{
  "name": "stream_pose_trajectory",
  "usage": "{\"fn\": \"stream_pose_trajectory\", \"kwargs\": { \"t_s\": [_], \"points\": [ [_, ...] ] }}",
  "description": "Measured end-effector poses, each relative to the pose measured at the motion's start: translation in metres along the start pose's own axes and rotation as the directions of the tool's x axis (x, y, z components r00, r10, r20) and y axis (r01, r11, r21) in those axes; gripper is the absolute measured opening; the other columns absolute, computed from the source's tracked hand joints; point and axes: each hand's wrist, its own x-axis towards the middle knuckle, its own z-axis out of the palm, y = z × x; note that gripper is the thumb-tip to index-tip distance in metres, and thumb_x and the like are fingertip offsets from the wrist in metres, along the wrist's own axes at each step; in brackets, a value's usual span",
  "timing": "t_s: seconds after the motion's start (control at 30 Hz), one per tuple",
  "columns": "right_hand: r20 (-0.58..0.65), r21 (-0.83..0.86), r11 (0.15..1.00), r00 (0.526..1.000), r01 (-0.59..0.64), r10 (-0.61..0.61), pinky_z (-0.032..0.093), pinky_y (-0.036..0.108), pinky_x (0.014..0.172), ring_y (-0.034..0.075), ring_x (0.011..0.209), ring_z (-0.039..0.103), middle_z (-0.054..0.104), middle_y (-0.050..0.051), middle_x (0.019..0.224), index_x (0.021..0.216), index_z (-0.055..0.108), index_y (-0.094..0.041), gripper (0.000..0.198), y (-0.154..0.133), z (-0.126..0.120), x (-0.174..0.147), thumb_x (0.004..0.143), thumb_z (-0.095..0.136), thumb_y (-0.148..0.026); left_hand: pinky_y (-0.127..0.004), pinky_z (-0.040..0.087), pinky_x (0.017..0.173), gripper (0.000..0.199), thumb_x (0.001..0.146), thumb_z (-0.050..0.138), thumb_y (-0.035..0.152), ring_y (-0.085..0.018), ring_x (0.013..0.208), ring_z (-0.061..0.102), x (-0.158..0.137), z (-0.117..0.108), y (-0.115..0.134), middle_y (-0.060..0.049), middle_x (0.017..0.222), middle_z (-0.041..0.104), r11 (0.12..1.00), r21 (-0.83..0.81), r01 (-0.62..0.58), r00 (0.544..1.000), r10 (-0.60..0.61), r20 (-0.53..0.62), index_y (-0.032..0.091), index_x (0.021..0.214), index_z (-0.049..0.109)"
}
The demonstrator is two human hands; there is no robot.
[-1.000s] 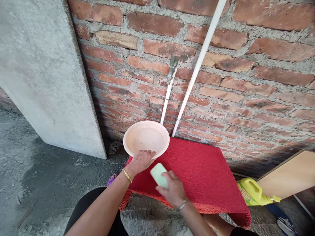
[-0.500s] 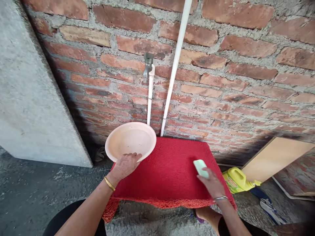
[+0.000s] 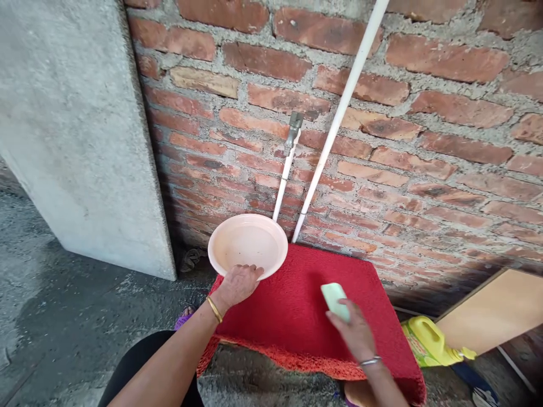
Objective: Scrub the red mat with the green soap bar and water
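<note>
"What does the left hand (image 3: 238,284) have?"

"The pale pink basin (image 3: 249,246). Its fingers are curled over the near rim, tips inside, and close on it. I can't see the thumb."

"And where is the basin?"

"At the far left corner of the table, with its left side out past the edge. The table is covered by a fuzzy red cloth (image 3: 288,322) with a ragged orange-red edge along the near side. I can't tell how much of the basin's base is resting on it."

"What about the right hand (image 3: 357,334)?"

"It has a pale green bar (image 3: 334,298), with rounded corners. Thumb and fingers are closed around the near end; the far end sticks out towards the wall."

"Is the bar on the cloth?"

"It's over the right half of it, well apart from the basin. Whether it touches, I can't tell."

"Anything on the wrists?"

"A gold bangle (image 3: 214,310) on the left, a silver bangle (image 3: 370,360) on the right."

"And around the table?"

"Behind it, a brick wall (image 3: 441,161) with a grey tap (image 3: 293,133) above the basin. To the right, a yellow jug (image 3: 428,338) lies on its side."
</note>
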Motion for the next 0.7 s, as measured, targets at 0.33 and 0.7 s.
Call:
{"fn": "stream_pose_trajectory", "kwargs": {
  "t_s": [0.33,0.7],
  "points": [
    [0.491,0.003,0.758,0.659,0.652,-0.569,0.047,0.041,0.101,0.028,0.111,0.06,0.061,0.006,0.12,0.123,0.065,-0.031,0.052,-0.164,0.097,-0.031,0.077,0.077,-0.053,-0.037,0.055,0.079,0.027,0.093,0.054,0.022,-0.027,0.094,0.072,0.001,0.009,-0.008,-0.011,0.101,0.073,1.0,0.015,-0.003,1.0,0.003,-0.001,0.019,0.119,0.062],
    [-0.001,-0.068,0.978,0.98,-0.196,0.197,0.051,0.042,0.094,0.026,0.102,0.068,0.064,0.006,0.114,0.12,0.061,-0.031,0.049,0.087,-0.035,0.029,0.079,0.057,-0.058,-0.034,0.054,0.08,0.03,0.094,0.05,0.021,-0.025,0.096,0.073,0.0,0.007,-0.006,-0.012,0.107,0.074,0.999,0.042,0.021,1.0,-0.021,0.022,0.021,0.121,0.063]
  ]
}}
